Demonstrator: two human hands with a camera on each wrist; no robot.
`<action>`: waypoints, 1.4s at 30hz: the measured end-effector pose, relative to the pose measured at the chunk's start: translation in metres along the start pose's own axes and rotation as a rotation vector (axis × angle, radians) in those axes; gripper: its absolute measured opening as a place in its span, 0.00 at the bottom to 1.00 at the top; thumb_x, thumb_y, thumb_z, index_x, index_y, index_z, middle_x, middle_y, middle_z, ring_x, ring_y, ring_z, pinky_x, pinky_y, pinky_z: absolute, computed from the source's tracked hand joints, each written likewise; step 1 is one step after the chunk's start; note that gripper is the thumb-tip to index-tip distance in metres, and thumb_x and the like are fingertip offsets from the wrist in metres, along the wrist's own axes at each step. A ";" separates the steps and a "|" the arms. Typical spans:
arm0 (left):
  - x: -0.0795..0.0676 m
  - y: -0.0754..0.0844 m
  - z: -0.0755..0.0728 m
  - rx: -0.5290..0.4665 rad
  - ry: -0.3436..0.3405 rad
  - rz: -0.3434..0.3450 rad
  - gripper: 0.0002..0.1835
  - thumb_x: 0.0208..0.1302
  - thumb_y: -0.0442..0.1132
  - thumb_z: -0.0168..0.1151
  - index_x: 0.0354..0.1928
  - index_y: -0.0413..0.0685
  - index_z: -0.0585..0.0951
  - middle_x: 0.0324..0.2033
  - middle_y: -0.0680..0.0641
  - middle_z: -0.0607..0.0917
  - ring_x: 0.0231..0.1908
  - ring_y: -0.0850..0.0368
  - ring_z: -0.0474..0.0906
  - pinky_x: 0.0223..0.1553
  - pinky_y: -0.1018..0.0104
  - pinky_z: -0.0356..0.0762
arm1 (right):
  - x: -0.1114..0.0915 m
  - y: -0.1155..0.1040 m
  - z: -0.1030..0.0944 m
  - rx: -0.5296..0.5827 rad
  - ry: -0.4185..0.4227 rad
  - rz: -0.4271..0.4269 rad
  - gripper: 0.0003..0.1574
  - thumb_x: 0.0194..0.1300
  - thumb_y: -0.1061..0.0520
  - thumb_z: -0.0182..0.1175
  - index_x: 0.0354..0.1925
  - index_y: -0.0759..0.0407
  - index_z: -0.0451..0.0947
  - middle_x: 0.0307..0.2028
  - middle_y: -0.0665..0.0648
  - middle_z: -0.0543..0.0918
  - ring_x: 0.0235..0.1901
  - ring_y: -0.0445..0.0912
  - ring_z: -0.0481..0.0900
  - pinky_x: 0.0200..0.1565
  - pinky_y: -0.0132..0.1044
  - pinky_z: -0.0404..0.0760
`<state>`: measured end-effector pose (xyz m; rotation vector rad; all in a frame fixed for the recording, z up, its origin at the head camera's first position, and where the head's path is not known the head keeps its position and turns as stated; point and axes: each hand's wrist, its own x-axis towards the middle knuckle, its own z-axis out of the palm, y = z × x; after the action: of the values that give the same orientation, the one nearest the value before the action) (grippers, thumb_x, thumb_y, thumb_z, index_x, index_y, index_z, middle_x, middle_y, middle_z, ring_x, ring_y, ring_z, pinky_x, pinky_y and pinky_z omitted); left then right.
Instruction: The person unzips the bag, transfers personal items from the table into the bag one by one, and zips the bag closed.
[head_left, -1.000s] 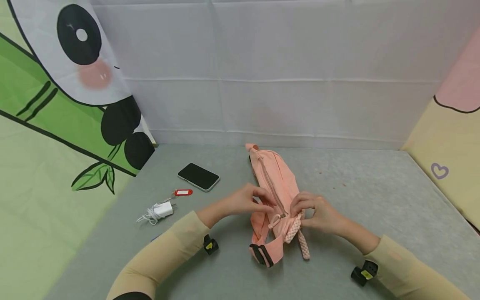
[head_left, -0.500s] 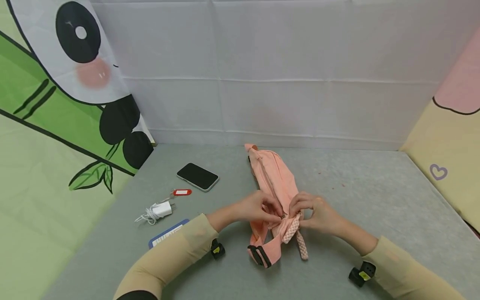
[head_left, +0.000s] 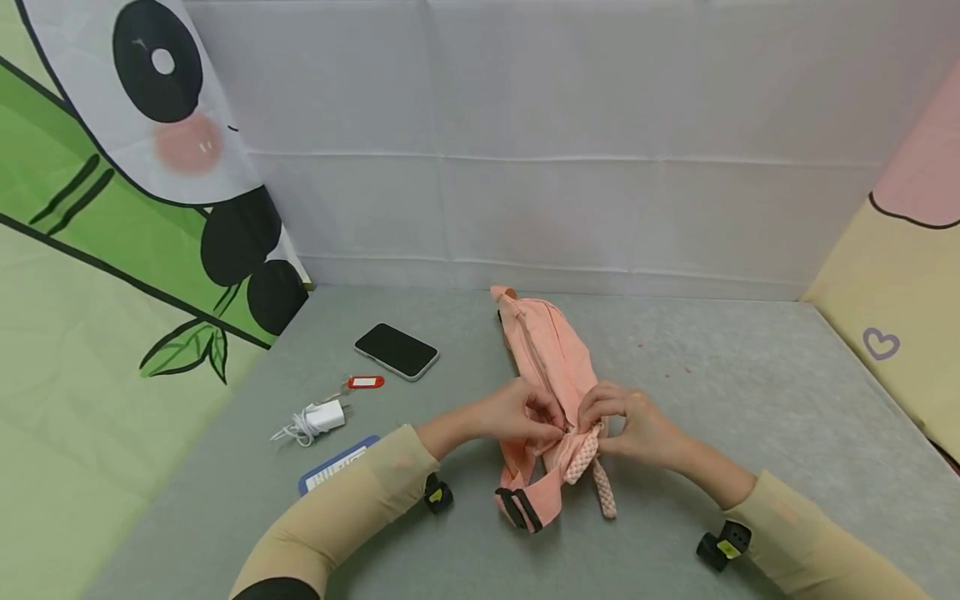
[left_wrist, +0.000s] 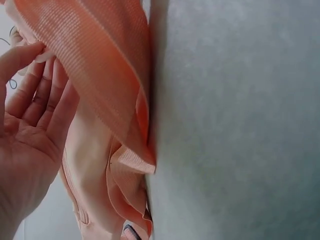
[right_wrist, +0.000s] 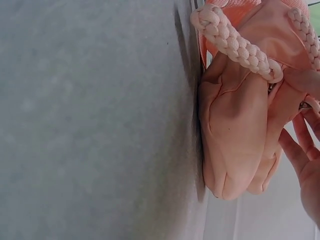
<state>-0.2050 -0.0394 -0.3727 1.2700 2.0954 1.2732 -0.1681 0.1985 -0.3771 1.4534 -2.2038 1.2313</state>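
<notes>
A pink waist bag lies on the grey table, its long zipper facing up and its strap bunched at the near end. At that end my left hand pinches the zipper's pull cord between thumb and index finger. My right hand grips the bag's right edge, thumb beside the braided cord and fingers against the fabric. Below hangs the pink strap with its black buckle. The fingertips partly cover the zipper slider in the head view.
To the left lie a phone, a red key tag, a white charger with wound cable, and a blue-edged card partly under the left sleeve. A pale cloth wall stands behind the table.
My left hand has moved right and slightly down to the zipper's near end, and its fingers have closed there. The blue-edged card has come into view. My right hand stays in place.
</notes>
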 end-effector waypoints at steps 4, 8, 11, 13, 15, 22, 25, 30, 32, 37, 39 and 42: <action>-0.001 0.003 -0.007 0.066 0.026 0.030 0.03 0.64 0.31 0.64 0.34 0.42 0.85 0.28 0.55 0.84 0.29 0.66 0.79 0.34 0.66 0.79 | 0.007 -0.014 -0.003 0.017 0.010 0.019 0.25 0.38 0.83 0.61 0.28 0.57 0.81 0.31 0.55 0.81 0.36 0.47 0.76 0.37 0.35 0.75; -0.003 0.006 -0.012 0.115 0.048 0.049 0.03 0.65 0.32 0.64 0.34 0.44 0.85 0.29 0.55 0.84 0.31 0.66 0.79 0.36 0.64 0.79 | 0.012 -0.027 -0.007 0.042 0.029 0.033 0.23 0.36 0.85 0.61 0.26 0.61 0.81 0.30 0.59 0.81 0.36 0.50 0.77 0.40 0.32 0.74; -0.003 0.007 -0.013 0.111 0.051 0.037 0.03 0.65 0.32 0.63 0.33 0.43 0.85 0.28 0.55 0.84 0.30 0.65 0.79 0.34 0.65 0.79 | 0.009 -0.023 -0.006 0.033 0.024 0.037 0.24 0.37 0.84 0.62 0.27 0.60 0.81 0.31 0.59 0.81 0.37 0.50 0.77 0.41 0.32 0.75; -0.003 0.007 -0.013 0.087 0.051 0.021 0.04 0.66 0.32 0.63 0.33 0.42 0.84 0.27 0.53 0.84 0.28 0.64 0.79 0.32 0.66 0.78 | 0.006 -0.017 -0.006 0.028 0.002 0.041 0.25 0.40 0.83 0.64 0.30 0.58 0.83 0.33 0.57 0.82 0.38 0.50 0.77 0.40 0.35 0.76; -0.003 0.008 -0.012 0.051 0.050 0.007 0.04 0.66 0.31 0.63 0.32 0.42 0.84 0.26 0.52 0.84 0.26 0.63 0.79 0.29 0.67 0.77 | 0.002 -0.012 -0.009 0.028 -0.028 0.067 0.25 0.45 0.82 0.63 0.34 0.56 0.83 0.36 0.55 0.82 0.41 0.48 0.77 0.41 0.37 0.76; -0.002 0.013 -0.011 -0.006 0.046 0.023 0.05 0.65 0.30 0.63 0.31 0.40 0.84 0.24 0.53 0.83 0.21 0.63 0.75 0.24 0.69 0.74 | 0.001 -0.014 -0.018 0.095 -0.113 0.195 0.18 0.67 0.71 0.54 0.44 0.53 0.83 0.44 0.51 0.81 0.47 0.47 0.76 0.48 0.43 0.75; -0.001 0.016 -0.010 -0.027 0.050 0.022 0.04 0.64 0.29 0.62 0.32 0.39 0.84 0.24 0.52 0.83 0.22 0.63 0.75 0.25 0.69 0.74 | 0.004 -0.019 -0.015 0.071 -0.099 0.310 0.11 0.70 0.61 0.57 0.39 0.48 0.85 0.41 0.46 0.81 0.45 0.44 0.77 0.46 0.44 0.76; 0.001 0.021 -0.008 -0.029 0.057 0.008 0.04 0.65 0.30 0.63 0.32 0.39 0.85 0.24 0.52 0.84 0.23 0.62 0.76 0.25 0.69 0.74 | 0.008 -0.025 -0.005 -0.030 -0.074 0.423 0.05 0.61 0.46 0.69 0.30 0.41 0.82 0.33 0.41 0.80 0.34 0.41 0.76 0.34 0.43 0.76; 0.002 0.022 -0.007 -0.032 0.060 0.007 0.04 0.65 0.30 0.63 0.32 0.39 0.85 0.24 0.52 0.84 0.23 0.59 0.78 0.25 0.69 0.74 | 0.009 -0.025 -0.001 -0.044 -0.067 0.437 0.08 0.57 0.45 0.71 0.27 0.40 0.81 0.30 0.41 0.79 0.30 0.42 0.74 0.31 0.41 0.74; 0.003 0.026 -0.004 -0.075 0.041 -0.003 0.05 0.65 0.29 0.63 0.32 0.37 0.85 0.24 0.47 0.85 0.27 0.41 0.81 0.26 0.68 0.76 | 0.010 -0.025 0.007 0.006 -0.061 0.436 0.12 0.58 0.51 0.71 0.22 0.44 0.79 0.26 0.42 0.76 0.26 0.46 0.71 0.28 0.36 0.71; 0.003 0.025 -0.004 -0.077 0.036 0.000 0.05 0.65 0.29 0.63 0.32 0.36 0.85 0.25 0.46 0.85 0.29 0.38 0.81 0.27 0.68 0.77 | 0.010 -0.027 0.009 0.027 -0.064 0.432 0.13 0.60 0.56 0.70 0.22 0.46 0.78 0.25 0.43 0.76 0.26 0.48 0.71 0.28 0.34 0.70; 0.002 0.023 -0.007 -0.042 0.051 0.023 0.04 0.65 0.29 0.63 0.32 0.36 0.85 0.25 0.47 0.85 0.28 0.44 0.82 0.29 0.67 0.78 | 0.010 -0.029 0.010 0.041 -0.062 0.420 0.15 0.60 0.60 0.69 0.21 0.49 0.75 0.25 0.47 0.74 0.26 0.48 0.69 0.29 0.34 0.68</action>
<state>-0.1993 -0.0365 -0.3497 1.2606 2.0832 1.3658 -0.1456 0.1796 -0.3624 1.0847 -2.6319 1.3718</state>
